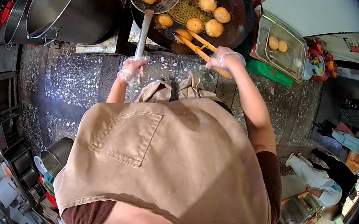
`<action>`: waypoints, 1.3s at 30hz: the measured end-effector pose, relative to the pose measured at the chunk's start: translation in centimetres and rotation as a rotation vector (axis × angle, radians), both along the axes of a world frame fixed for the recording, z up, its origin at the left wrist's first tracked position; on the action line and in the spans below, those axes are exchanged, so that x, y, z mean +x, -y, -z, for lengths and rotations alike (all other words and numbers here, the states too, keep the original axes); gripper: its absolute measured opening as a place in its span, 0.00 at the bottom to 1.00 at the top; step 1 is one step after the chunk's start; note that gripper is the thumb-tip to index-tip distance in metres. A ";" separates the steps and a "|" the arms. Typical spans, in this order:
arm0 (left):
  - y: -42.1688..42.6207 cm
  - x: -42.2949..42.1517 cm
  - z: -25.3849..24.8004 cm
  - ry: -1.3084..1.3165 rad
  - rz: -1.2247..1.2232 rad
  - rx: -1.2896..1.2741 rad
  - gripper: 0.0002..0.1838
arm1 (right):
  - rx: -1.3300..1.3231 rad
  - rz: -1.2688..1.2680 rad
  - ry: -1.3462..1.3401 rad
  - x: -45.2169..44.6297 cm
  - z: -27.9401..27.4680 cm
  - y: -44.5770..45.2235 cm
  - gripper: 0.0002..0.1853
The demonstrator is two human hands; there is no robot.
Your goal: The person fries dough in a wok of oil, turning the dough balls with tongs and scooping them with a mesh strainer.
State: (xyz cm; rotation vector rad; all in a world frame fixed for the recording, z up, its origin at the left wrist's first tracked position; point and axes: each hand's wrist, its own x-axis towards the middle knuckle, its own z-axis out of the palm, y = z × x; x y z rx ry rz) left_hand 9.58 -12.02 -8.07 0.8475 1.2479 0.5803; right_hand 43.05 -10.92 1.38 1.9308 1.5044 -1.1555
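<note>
My left hand (pixel 133 70), in a clear plastic glove, is closed around the handle of a wire-mesh skimmer (pixel 145 29). The skimmer's basket is over the left side of a dark wok (pixel 242 24) and carries two browned round fried cakes, one blurred. My right hand (pixel 226 60), also gloved, grips yellowish tongs (pixel 200 46). Their tips reach into the wok beside a fried cake (pixel 184 34) near its front rim; whether they pinch it I cannot tell. Several more golden fried cakes (pixel 207 4) lie in the oil, some near a perforated patch at the bottom.
Right of the wok stands a wire-racked tray (pixel 284 65) with two fried cakes, above a green container (pixel 270 73). Large metal pots (pixel 72 10) stand at the left. Another pot (pixel 56 154) is low left. A person in white trousers (pixel 310 174) is at the far right.
</note>
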 end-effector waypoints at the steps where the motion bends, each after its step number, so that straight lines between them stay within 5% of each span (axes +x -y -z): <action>1: 0.0 0.0 -0.1 0.014 -0.010 -0.007 0.11 | -0.001 0.003 0.007 -0.1 -0.1 0.0 0.30; 39: -0.1 -0.3 0.0 0.036 0.011 -0.041 0.09 | 0.019 0.012 0.001 -0.2 0.5 0.2 0.30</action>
